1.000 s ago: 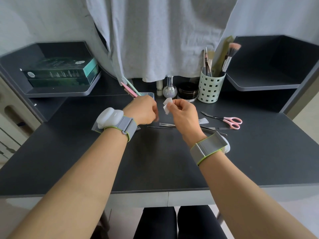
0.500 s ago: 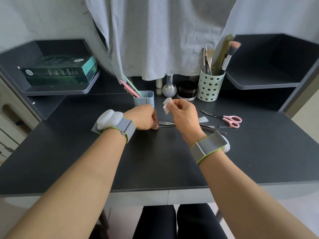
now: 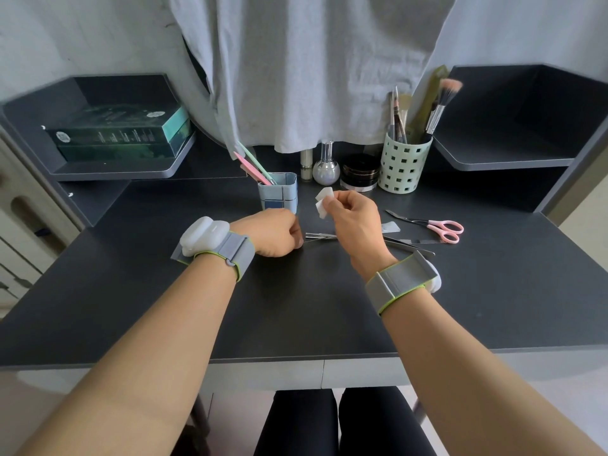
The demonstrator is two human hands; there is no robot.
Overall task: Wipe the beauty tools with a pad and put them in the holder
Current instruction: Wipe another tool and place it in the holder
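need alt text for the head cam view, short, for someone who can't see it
A person's right hand pinches a white pad above a dark desk while the left hand grips a slim metal tool lying there. Behind stand a blue holder and a green brush cup; pink scissors lie right.

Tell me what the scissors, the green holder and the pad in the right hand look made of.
Scissors: pink, probably plastic handles, thin blades that look like metal. Green holder: likely moulded matte plastic with square cut-outs. Pad, pinched by the right hand: white, thin, creased, probably cotton or wipe fabric.

White pad [image 3: 323,203] aloft — metal tools [image 3: 320,236] flat beside blue holder [image 3: 279,193]
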